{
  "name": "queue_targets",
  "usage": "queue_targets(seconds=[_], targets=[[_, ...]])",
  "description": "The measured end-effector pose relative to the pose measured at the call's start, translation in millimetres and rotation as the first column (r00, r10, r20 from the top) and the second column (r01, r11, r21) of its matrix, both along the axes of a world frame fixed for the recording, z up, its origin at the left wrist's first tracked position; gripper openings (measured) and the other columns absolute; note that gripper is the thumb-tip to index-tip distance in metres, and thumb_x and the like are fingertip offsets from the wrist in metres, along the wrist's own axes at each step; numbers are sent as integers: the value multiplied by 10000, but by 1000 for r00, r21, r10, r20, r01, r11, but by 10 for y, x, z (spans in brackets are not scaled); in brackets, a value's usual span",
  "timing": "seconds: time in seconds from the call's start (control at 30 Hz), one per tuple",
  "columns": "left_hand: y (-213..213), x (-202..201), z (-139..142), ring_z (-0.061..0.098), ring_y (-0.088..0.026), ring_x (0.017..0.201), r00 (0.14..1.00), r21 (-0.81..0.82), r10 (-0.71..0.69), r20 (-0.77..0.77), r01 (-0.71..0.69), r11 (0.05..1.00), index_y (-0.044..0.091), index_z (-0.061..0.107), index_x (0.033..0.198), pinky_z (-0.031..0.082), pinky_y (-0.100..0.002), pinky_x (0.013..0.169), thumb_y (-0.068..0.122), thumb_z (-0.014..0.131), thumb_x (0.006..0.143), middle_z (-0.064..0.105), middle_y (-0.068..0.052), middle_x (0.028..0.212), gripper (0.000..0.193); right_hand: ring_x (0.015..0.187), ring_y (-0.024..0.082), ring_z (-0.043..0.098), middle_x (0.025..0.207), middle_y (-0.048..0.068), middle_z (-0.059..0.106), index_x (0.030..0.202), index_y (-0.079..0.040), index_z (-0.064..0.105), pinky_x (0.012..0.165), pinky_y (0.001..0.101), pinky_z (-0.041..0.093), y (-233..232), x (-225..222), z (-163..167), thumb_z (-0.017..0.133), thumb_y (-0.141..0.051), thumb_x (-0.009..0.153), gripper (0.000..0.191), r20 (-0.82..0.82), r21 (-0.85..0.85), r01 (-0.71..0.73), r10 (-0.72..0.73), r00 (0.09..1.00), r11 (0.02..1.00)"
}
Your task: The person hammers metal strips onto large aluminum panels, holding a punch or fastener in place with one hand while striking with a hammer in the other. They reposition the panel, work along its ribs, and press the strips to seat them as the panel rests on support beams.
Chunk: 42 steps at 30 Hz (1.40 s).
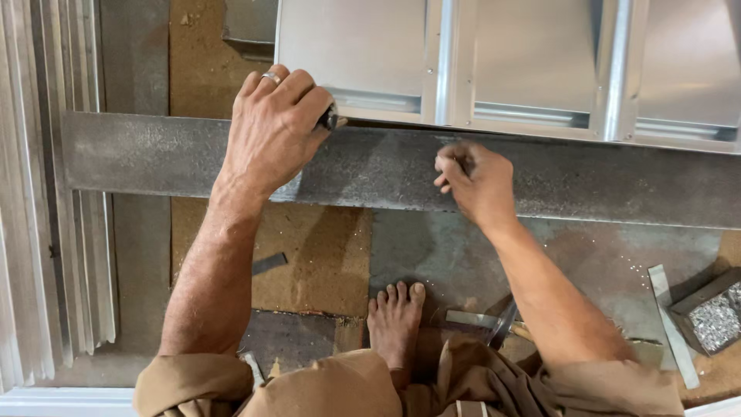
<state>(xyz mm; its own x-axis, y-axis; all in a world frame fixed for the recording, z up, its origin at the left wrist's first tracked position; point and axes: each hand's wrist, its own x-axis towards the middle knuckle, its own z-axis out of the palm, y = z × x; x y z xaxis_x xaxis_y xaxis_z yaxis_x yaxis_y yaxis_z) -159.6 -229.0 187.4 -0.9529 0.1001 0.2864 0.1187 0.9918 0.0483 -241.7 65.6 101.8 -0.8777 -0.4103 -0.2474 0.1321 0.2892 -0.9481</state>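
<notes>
1 head cam – looks straight down, close over the steel bar (401,166) – no 2nd view.

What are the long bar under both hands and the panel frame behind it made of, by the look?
Bar: likely steel, dull dark grey, speckled with fine bright filings, no shine. Panel frame: looks like aluminium or galvanised sheet, pale satin silver with soft reflections and folded ribs. The left hand grips a small dark tool at its edge; the right hand rests on the bar.

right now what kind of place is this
Probably a metal workshop with work done at floor level: shiny sheet-metal panels lie against a long grey steel bar, metal strips are stacked at the side, and a small box of screws sits nearby.
</notes>
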Motion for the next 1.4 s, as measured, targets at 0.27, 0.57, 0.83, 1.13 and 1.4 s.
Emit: queue_targets(seconds=[0.27, 0.57, 0.83, 1.13, 1.4], targets=[[-21, -46, 46, 637, -250, 1059, 1000, 27, 10, 17, -10, 1000, 119, 734, 1045, 471, -450, 935, 264, 917, 772, 672, -41, 1044, 360, 780, 359, 694, 839, 99, 727, 963, -100, 725, 659, 505, 540, -493, -86, -75, 741, -303, 965, 204, -477, 555, 31, 287, 831, 831], [-74, -74, -123, 654, -238, 952, 989, 60, 36, 141, -45, 997, 112, 738, 1039, 455, -460, 906, 302, 868, 838, 695, -53, 986, 305, 850, 406, 674, 974, 166, 714, 1004, -56, 707, 698, 522, 543, -446, 36, -78, 782, -367, 926, 330, -683, 451, 160, 224, 695, 878], [-59, -164, -282, 690, -241, 957, 952, 160, 58, 301, -110, 981, 99, 737, 1033, 515, -446, 843, 373, 805, 869, 734, -72, 992, 327, 927, 306, 676, 1022, 184, 652, 1044, -105, 616, 774, 403, 566, 1588, 865, -449, 673, -426, 918, 350, -528, 721, -177, 697, 485, 670], [440, -660, -575, 774, -183, 878, 976, 945, -137, 171, -123, 303, 13, 660, 1130, 680, -355, 761, 226, 665, 989, 778, -125, 1009, 256, 971, 285, 719, 1006, 93, 722, 1094, -134, 683, 902, 474, 590, 3157, 1394, -779, 653, -330, 893, 283, 565, 689, -722, 670, 481, -63], [680, -485, -718, 697, -391, 775, 974, 771, -137, 181, -54, 635, 12, 657, 1081, 546, -464, 699, 251, 741, 962, 727, -203, 859, 280, 454, 120, 548, 672, 9, 632, 900, -163, 648, 359, 254, 456, 1927, 365, 951, 627, -584, 898, 421, 37, 894, -339, 706, 707, 292]])
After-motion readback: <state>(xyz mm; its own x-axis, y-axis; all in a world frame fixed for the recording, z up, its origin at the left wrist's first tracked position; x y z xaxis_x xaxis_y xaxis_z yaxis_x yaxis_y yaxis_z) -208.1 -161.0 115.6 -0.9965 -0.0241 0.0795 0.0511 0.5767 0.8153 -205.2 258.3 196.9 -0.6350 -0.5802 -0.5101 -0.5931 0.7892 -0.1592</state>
